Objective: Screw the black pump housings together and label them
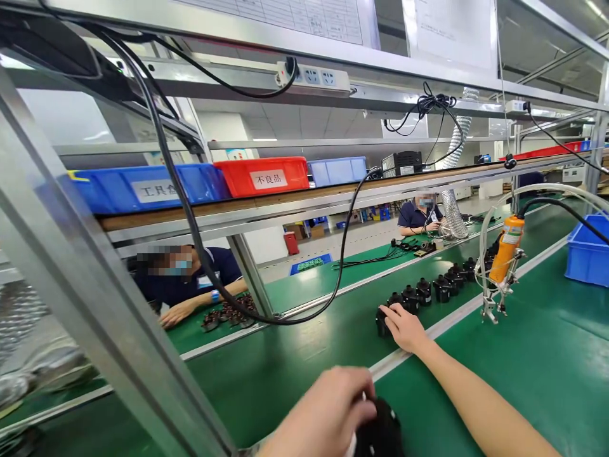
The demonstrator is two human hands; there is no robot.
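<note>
My left hand (328,409), close to the camera and slightly blurred, is closed around a dark rounded part (380,431) at the bottom of the view. Much of that part is hidden by the fingers or cut off by the picture's edge. Farther up, my right hand (404,327) has its fingers on a black cylindrical part (382,324) at the near end of a row. Behind it, several similar black parts (423,292) with narrow tops stand upright along the green strip.
An orange tool (507,251) with clear hoses hangs at right, near a blue bin (590,251). A black cable (190,222) loops down in front. Blue (157,187) and red bins (261,176) line the shelf. Two people sit across; one's hand (183,312) rests near small parts.
</note>
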